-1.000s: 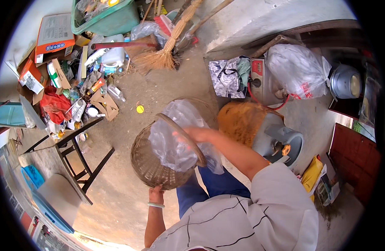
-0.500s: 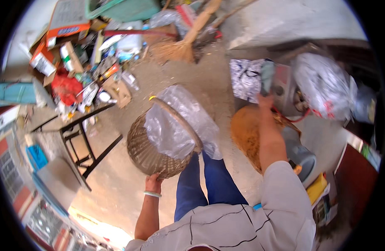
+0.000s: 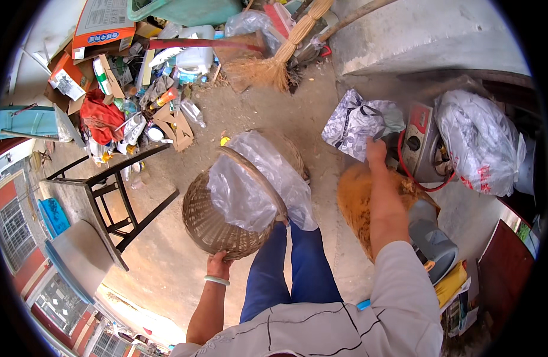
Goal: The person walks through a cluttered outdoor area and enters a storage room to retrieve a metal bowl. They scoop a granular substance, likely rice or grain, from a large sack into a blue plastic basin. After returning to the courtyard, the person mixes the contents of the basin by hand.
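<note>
A round wicker basket (image 3: pixel 203 223) with an arched wooden handle tilts in front of my legs. Clear plastic sheeting (image 3: pixel 241 193) lies across its mouth and hangs over the side toward my knees. My left hand (image 3: pixel 218 266), with a pale bangle at the wrist, is closed on the basket's near side. To the right my right arm reaches forward over an orange-brown stained surface (image 3: pixel 356 205). At its end my right hand (image 3: pixel 376 152) is closed on the near edge of a white and purple patterned cloth (image 3: pixel 351 125) with dark straps. A grey-green fabric part (image 3: pixel 393 116) adjoins the cloth.
A gas stove (image 3: pixel 416 140) with a red hose and a full plastic bag (image 3: pixel 479 143) stand right of the cloth. A grey bucket-like container (image 3: pixel 431 238) is nearer me. Left are a dark-framed table (image 3: pixel 116 202) and a rubbish heap (image 3: pixel 149 101); a straw broom (image 3: pixel 268 68) lies ahead.
The patterned cloth, flatter before, is now tilted and creased, and my right hand has drawn slightly left and nearer with it. My left hand keeps its grip on the basket.
</note>
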